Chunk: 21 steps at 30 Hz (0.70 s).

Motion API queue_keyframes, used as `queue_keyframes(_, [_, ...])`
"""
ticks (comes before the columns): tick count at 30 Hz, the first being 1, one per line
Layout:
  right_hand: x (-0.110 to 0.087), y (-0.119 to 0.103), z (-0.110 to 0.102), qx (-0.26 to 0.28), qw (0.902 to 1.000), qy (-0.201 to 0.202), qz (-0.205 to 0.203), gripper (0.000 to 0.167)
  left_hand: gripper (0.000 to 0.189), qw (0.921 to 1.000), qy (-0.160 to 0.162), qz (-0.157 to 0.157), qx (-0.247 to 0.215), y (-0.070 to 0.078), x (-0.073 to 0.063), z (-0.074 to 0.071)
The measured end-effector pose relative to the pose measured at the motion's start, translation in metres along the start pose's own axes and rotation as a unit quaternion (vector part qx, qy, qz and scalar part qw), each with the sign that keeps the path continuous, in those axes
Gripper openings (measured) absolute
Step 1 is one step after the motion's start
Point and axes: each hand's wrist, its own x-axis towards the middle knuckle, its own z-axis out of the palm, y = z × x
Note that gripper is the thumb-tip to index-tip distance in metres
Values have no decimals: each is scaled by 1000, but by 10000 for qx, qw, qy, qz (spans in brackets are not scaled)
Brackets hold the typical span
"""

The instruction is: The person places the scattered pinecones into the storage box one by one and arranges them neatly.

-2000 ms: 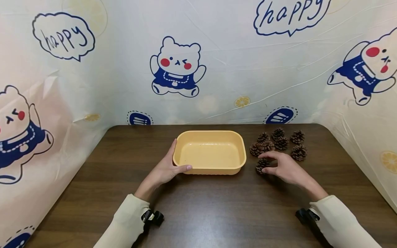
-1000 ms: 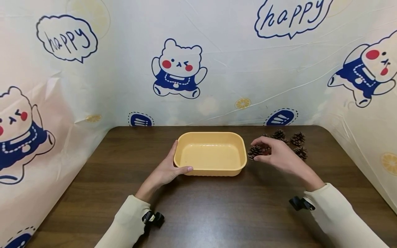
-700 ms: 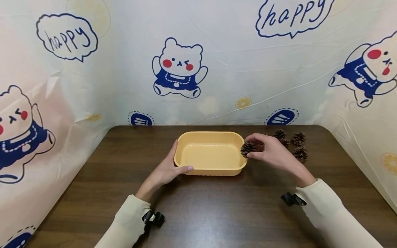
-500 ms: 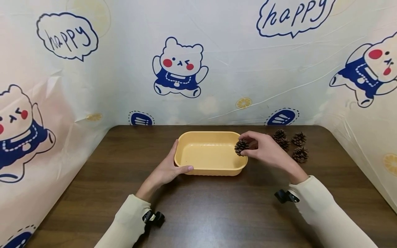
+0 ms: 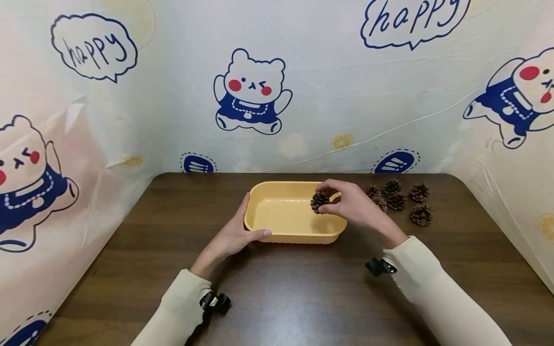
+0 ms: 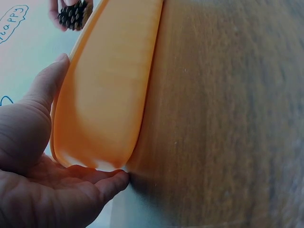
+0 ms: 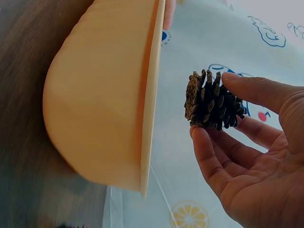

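A yellow rectangular plastic basin stands on the dark wooden table. At its left end my left hand grips it, thumb over the front rim and fingers round the side wall. In the left wrist view that hand holds the basin's end wall. Between thumb and fingertips my right hand pinches a brown pine cone, over the right part of the basin. The right wrist view has the pine cone raised above the level of the rim.
Several more pine cones lie on the table to the right of the basin, some partly hidden behind the right hand. A pale printed cloth hangs behind and at both sides of the table.
My right hand has taken up the nearest pine cone from the right-hand group and carried it left, over the basin. The left hand keeps its grip, and the basin stays in place.
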Motion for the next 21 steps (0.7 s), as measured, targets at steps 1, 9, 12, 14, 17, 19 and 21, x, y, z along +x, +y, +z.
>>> queue_keyframes(1, [2, -1, 2, 5, 10000, -12, 4, 40, 126, 10000, 2, 4, -7, 0, 0, 0])
queue_keyframes(9, [17, -13, 13, -6, 9998, -152, -85, 40, 127, 9999, -11, -45, -138, 0, 1, 0])
queue_keyframes(12, [22, -17, 16, 9, 9997, -197, -135, 40, 128, 9999, -4, -95, -123, 0, 1, 0])
queue_keyframes(14, [26, -19, 18, -13, 9996, -220, -150, 40, 128, 9999, -4, -106, -131, 1, 1, 1])
queue_keyframes(17, [31, -23, 19, -85, 9996, -239, -154, 40, 128, 9999, -11, -74, -109, 1, 1, 0])
queue_keyframes(19, [35, -26, 20, -136, 9994, -275, -131, 40, 127, 9999, -11, -54, -89, 1, 1, 0])
queue_keyframes(21, [39, -28, 21, -169, 9993, -328, -106, 41, 127, 10000, -15, -61, -73, 0, 1, 0])
